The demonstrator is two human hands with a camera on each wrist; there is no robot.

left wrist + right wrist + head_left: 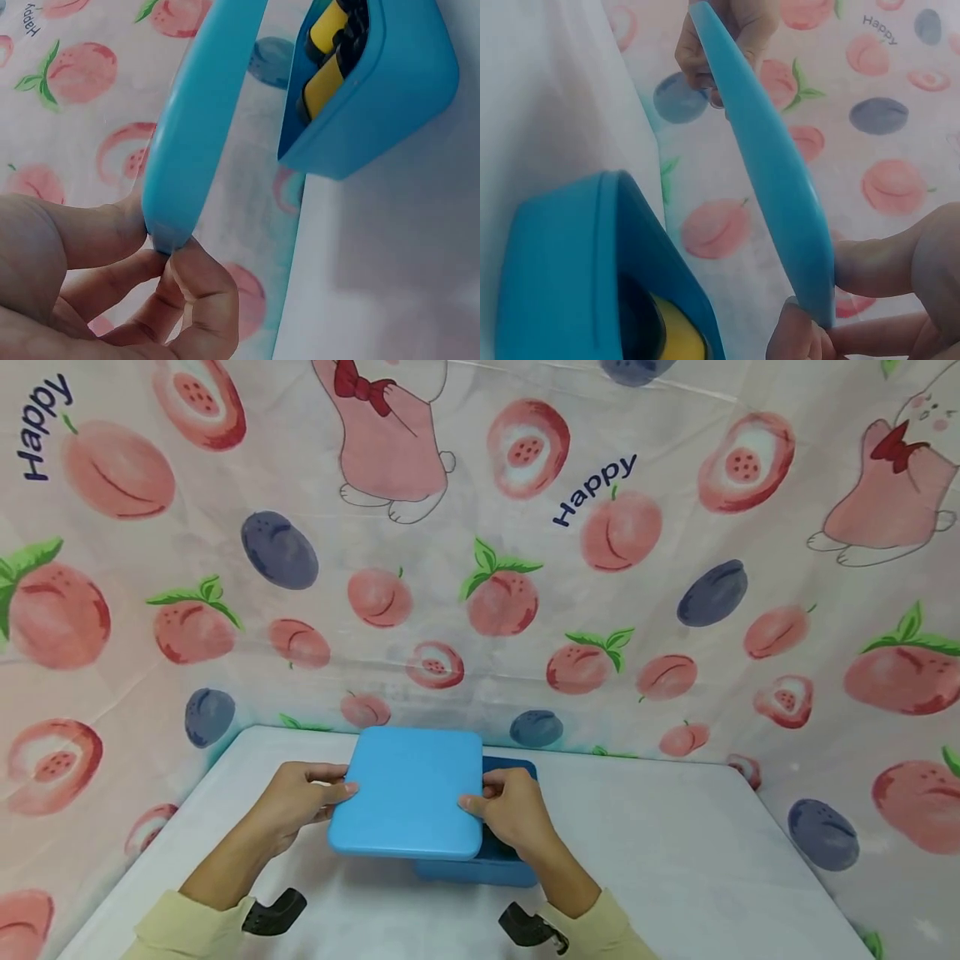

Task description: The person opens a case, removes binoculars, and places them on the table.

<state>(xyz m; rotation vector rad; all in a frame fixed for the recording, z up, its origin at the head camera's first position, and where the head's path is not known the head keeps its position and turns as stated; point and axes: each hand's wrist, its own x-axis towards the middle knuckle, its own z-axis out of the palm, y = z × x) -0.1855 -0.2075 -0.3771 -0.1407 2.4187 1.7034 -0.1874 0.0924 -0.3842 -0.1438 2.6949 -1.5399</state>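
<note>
A flat blue lid (412, 793) with rounded corners is held up between both hands. My left hand (300, 802) pinches its left edge, thumb on one face and fingers on the other. On the opposite edge, my right hand (513, 806) pinches it the same way. Below and to the right stands a blue box (480, 872), apart from the lid, its top uncovered on the right side. Inside the box, the left wrist view shows yellow-and-black objects (324, 86); their kind cannot be made out. The lid hides most of the box in the head view.
The box stands on a white table (675, 852). Behind the table hangs a cloth (450, 543) printed with fruit and rabbit figures. A black wrist device (275, 912) sits at the left sleeve, and another black device (528, 927) at the right sleeve.
</note>
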